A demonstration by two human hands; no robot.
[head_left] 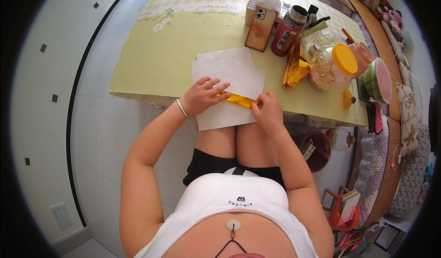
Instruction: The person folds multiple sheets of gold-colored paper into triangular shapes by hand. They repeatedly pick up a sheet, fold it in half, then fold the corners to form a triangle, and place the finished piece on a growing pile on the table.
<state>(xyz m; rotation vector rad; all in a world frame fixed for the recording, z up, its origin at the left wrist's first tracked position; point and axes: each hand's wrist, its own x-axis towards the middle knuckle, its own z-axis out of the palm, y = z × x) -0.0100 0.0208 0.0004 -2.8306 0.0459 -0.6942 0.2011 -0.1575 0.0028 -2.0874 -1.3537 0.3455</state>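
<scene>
A shiny gold strip of foil-like material (pixel 240 100) lies across white paper sheets (pixel 226 116) at the table's near edge. My left hand (pixel 205 95), with a pale bangle at the wrist, rests over the strip's left end. Its fingers are stretched out and somewhat apart, with the fingertips touching the strip. At the other end, my right hand (pixel 268 110) is closed, pinching the strip between thumb and fingers. The lowest sheet hangs past the edge above my lap.
Back right on the table (pixel 151 69) are a phone (pixel 260 28), a maroon bottle (pixel 288 31), folded gold packets (pixel 294 69), a yellow-lidded jar (pixel 324 69) and a cut watermelon (pixel 377 81). A bin (pixel 316 154) stands below the right edge.
</scene>
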